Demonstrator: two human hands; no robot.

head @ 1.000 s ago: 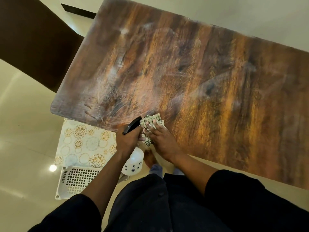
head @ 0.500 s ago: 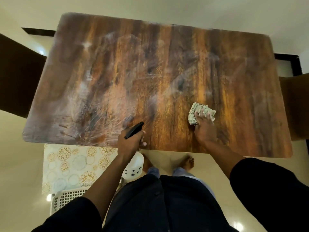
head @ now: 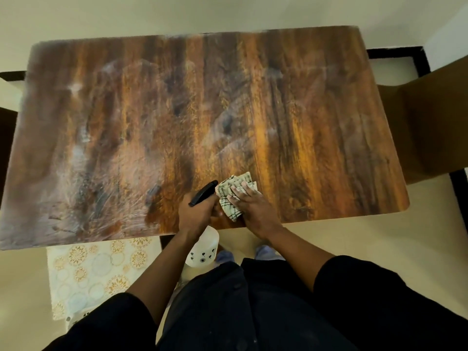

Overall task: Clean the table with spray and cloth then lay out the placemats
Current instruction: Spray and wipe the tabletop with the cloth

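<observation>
A wood-grain table [head: 291,117] fills the view, with pale wet smears across its left and middle. My left hand [head: 196,215] grips a white spray bottle [head: 203,248] by its black trigger head [head: 202,193], at the table's near edge. My right hand [head: 250,206] presses flat on a folded checked cloth [head: 234,191] lying on the table right beside the bottle head. Patterned placemats [head: 96,272] with gold and white circles lie below the table edge at the lower left.
A dark chair back [head: 435,122] stands at the table's right end, and another dark chair [head: 6,138] at the left end. A white perforated basket corner [head: 73,320] shows under the placemats. Cream floor tiles surround the table.
My right hand slid the cloth leftward along the near edge until it sits beside the spray bottle. My left hand kept holding the bottle at the same spot.
</observation>
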